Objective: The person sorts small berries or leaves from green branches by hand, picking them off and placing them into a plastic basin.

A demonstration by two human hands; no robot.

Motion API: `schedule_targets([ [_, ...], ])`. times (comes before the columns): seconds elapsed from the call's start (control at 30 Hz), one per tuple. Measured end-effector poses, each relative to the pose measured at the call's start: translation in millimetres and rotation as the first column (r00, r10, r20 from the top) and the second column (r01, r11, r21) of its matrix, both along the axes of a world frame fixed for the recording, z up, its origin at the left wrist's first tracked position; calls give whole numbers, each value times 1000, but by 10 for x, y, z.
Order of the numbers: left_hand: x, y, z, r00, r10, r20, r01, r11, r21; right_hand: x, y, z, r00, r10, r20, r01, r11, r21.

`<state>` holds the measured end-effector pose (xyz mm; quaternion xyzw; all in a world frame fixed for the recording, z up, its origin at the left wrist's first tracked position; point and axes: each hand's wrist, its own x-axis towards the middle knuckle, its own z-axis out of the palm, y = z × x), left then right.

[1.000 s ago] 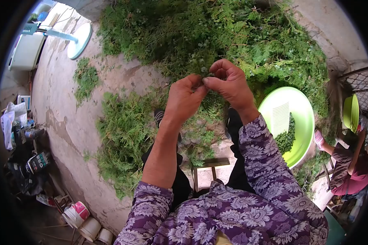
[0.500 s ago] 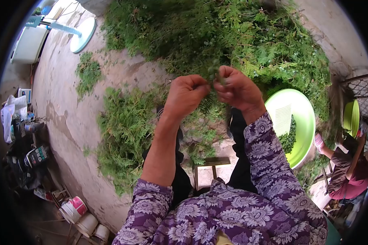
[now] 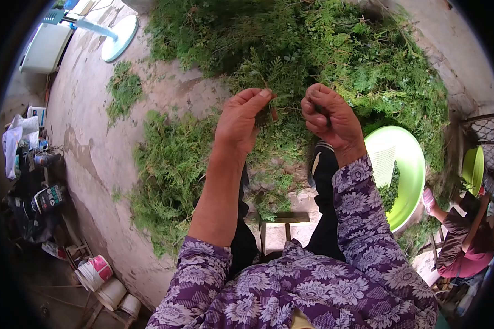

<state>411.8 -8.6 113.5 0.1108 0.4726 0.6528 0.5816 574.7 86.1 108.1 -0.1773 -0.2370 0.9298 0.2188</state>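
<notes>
My left hand [image 3: 240,118] pinches the stem of a small green sprig [image 3: 259,74] between thumb and finger, above the piled branches. A little to its right, my right hand [image 3: 330,112] is closed, its fingers curled in; what lies inside them is too hidden to name. The two hands are apart. Beneath and beyond them spreads a large heap of green leafy branches [image 3: 368,66]. Right of my right arm stands a light green basin [image 3: 411,183] with a washboard-like ribbed part and a small pile of green bits [image 3: 390,193].
More branches [image 3: 167,164] lie on the concrete floor at left. A low stool [image 3: 284,217] is between my legs. At far right, a person [image 3: 469,236] sits near another green basin [image 3: 472,169]. White buckets [image 3: 96,271] stand lower left, a round fan base [image 3: 119,39] upper left.
My hands have moved apart from each other. A sprig now shows upright at my left hand, and my right hand has drawn slightly to the right. The view has shifted slightly.
</notes>
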Motion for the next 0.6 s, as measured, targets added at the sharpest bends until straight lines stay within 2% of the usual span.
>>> schedule_targets([
  [0.07,-1,13,-50,999,4,41,-5,999,31,-56,-40,5,978,-72,196,45,989,139],
  [0.13,11,15,-60,997,3,81,-9,998,63,-109,-95,-16,973,-60,222,16,981,192],
  [0.23,76,23,-59,1000,-14,15,14,999,44,-163,-168,46,972,-36,233,-25,967,252],
  [0.3,119,39,-94,995,35,-93,-30,998,58,-188,-198,62,976,-21,218,-37,965,259],
  [0.33,122,41,-94,995,35,-92,-29,998,58,-206,-213,46,972,-36,234,-36,954,298],
  [0.4,141,51,-96,958,66,-279,-56,997,45,-216,-224,38,967,-52,248,-35,941,337],
  [0.47,167,54,-75,935,65,-348,-59,998,28,-218,-236,43,942,-96,321,-57,898,437],
  [0.6,162,44,-82,862,6,-508,-21,999,-24,-207,-230,46,931,-112,348,-69,881,469],
])
